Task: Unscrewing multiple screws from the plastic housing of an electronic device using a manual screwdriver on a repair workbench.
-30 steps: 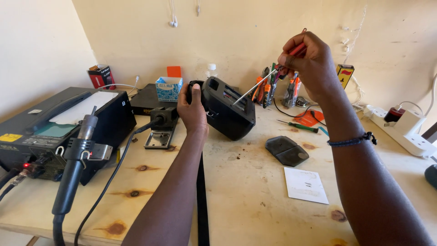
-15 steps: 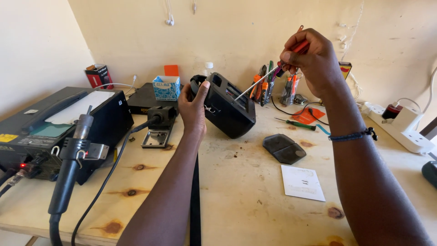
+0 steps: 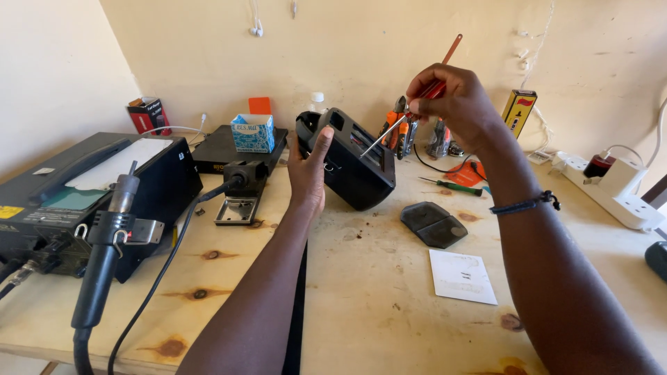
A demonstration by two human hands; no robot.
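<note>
Far left: black hot-air rework station (image 3: 83, 201), handpiece (image 3: 104, 257) hooked on its side. Small blue-and-white cardboard box (image 3: 252, 132) behind, contents unseen. Left hand (image 3: 308, 173), fingers clamped on tilted black plastic device (image 3: 351, 160) above pale wooden tabletop (image 3: 361, 305). Right hand (image 3: 455, 104), fingers pinched on red-handled screwdriver (image 3: 410, 111), tip at device slots.

The left hand (image 3: 307, 167) covers the near end of the black device (image 3: 351, 158), so that side's hidden. Screwdriver (image 3: 410, 111) tip blurs into the slot, can't tell if it's touching. Dark object (image 3: 656, 258) at the tabletop's right edge is cut off.
</note>
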